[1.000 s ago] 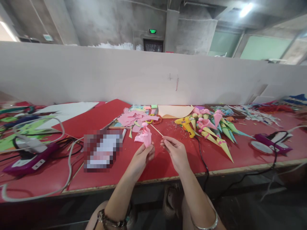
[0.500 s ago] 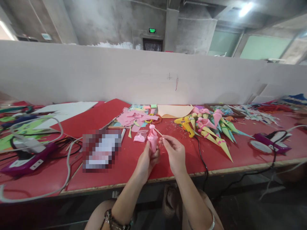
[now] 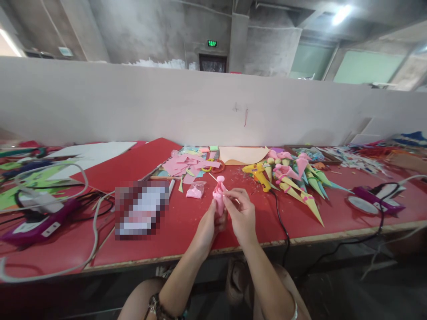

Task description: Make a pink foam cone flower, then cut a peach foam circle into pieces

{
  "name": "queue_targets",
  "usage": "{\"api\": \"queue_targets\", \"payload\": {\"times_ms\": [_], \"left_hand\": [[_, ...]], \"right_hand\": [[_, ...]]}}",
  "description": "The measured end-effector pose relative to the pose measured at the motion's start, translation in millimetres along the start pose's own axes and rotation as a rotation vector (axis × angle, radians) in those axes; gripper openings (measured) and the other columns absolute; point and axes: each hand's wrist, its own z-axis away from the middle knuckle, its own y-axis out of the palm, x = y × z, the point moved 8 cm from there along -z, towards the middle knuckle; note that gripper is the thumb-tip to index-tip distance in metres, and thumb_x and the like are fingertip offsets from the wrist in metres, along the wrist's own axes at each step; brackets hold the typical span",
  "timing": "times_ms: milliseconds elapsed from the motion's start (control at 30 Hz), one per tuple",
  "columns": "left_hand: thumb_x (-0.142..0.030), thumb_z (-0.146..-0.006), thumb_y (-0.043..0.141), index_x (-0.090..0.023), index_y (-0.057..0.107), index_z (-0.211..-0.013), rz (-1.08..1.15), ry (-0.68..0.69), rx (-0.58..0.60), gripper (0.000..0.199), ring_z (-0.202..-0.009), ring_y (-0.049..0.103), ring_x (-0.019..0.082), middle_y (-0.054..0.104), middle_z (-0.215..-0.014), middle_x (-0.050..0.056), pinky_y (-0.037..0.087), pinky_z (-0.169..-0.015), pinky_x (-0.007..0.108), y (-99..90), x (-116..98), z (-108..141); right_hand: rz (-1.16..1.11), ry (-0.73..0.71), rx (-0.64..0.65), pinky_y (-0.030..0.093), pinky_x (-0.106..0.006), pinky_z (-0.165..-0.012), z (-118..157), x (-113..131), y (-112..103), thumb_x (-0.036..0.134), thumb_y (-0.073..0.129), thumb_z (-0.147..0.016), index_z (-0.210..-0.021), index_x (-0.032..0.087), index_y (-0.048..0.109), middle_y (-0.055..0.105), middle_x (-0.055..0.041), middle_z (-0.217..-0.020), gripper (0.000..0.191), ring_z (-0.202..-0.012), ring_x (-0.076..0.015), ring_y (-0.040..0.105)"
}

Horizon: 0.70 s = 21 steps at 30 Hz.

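My left hand (image 3: 208,224) is closed round a small pink cone figure (image 3: 219,200) with a round pink ball on top, held upright above the red table. The fingertips of my right hand (image 3: 242,213) press against the figure's right side. A thin pale stick (image 3: 212,177) shows at the upper left of the figure and seems to run from my right fingers behind it. Just left of my hands lies a clear bag of pink clay (image 3: 195,190). The yellow glue gun (image 3: 258,174) rests to their right.
Pink paper pieces (image 3: 187,163) lie in a tray behind. Finished-looking paper cones (image 3: 300,186) are piled on the right, beside a black cable (image 3: 279,213). A blurred-out device (image 3: 142,211) and a purple power strip (image 3: 43,222) are on the left.
The pink figure and my left hand have shifted slightly right. My right fingers have moved in from beside the figure to touch it, and the stick now points up and left.
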Motion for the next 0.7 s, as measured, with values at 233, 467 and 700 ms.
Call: {"api": "queue_targets", "payload": {"times_ms": [233, 467, 700], "left_hand": [[-0.064, -0.058, 0.058, -0.016, 0.046, -0.064, -0.043, 0.029, 0.009, 0.05, -0.044, 0.02, 0.005, 0.029, -0.046, -0.009, 0.014, -0.045, 0.021, -5.8, 3.7, -4.5], [-0.065, -0.063, 0.053, -0.018, 0.039, -0.059, -0.101, 0.083, 0.02, 0.048, -0.044, 0.018, 0.005, 0.026, -0.044, -0.01, 0.013, -0.045, 0.022, -5.4, 2.7, -5.6], [-0.068, -0.064, 0.049, -0.019, 0.034, -0.054, -0.147, 0.116, 0.041, 0.051, -0.042, 0.02, 0.005, 0.027, -0.041, -0.009, 0.015, -0.044, 0.022, -5.0, 2.0, -6.7]], "right_hand": [[-0.018, 0.006, 0.015, 0.045, -0.025, -0.073, 0.8, 6.2, 1.3, 0.025, 0.056, -0.077, -0.081, 0.021, 0.07, 0.051, -0.0036, -0.089, 0.014, -0.088, -0.0149, 0.052], [-0.172, 0.108, -0.011, 0.045, -0.025, -0.072, 0.5, -4.6, 2.4, 0.024, 0.062, -0.071, -0.081, 0.019, 0.063, 0.055, -0.0014, -0.087, 0.011, -0.08, -0.0132, 0.054], [-0.503, 0.371, 0.053, 0.044, -0.027, -0.08, 4.3, -26.9, 14.3, 0.026, 0.07, -0.064, -0.1, 0.023, 0.058, 0.06, -0.0008, -0.096, 0.038, -0.09, -0.0143, 0.057]]}}
